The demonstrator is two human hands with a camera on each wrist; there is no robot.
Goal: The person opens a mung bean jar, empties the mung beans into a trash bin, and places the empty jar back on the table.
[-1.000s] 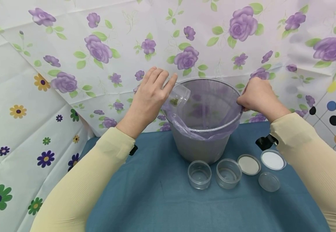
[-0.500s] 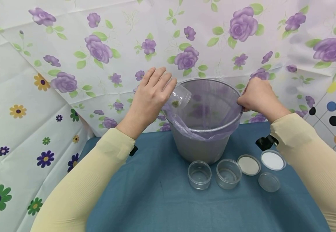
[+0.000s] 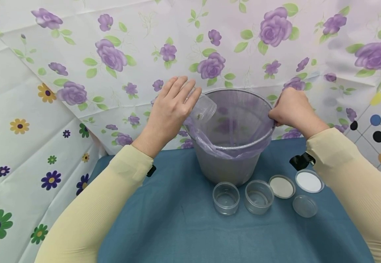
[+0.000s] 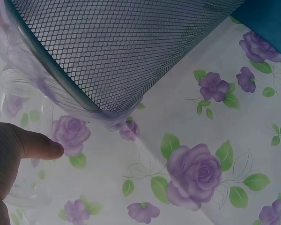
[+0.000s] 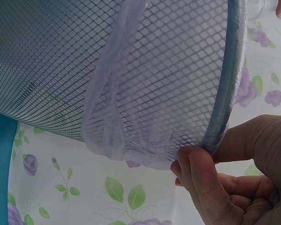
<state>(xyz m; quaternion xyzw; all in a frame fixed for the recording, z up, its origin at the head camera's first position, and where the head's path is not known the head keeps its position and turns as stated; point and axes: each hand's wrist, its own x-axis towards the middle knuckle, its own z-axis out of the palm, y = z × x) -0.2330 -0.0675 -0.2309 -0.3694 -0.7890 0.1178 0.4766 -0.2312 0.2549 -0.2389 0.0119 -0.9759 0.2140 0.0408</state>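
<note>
The small clear cup (image 3: 203,107) lies tipped on its side in the left hand (image 3: 170,111), with its mouth over the left edge of the mesh bin (image 3: 230,166); the fingers are curled around its wall. It looks light, thin and smooth, so I judge it can slip or bend if squeezed hard, and the wall near the base is the good place to hold it. Whether something is inside the cup I cannot tell. The right hand (image 3: 292,109) pinches the rim of the bin on the other side, together with the thin purple bag (image 3: 233,151) folded over that rim. The bag is soft and the bin seems light, so the grip at the rim keeps it steady. In front of the bin, nearer to the person and between the two arms, two empty clear cups (image 3: 226,197) stand upright on the blue counter (image 3: 177,226). Just under the right forearm lie three round lids (image 3: 282,187).
</note>
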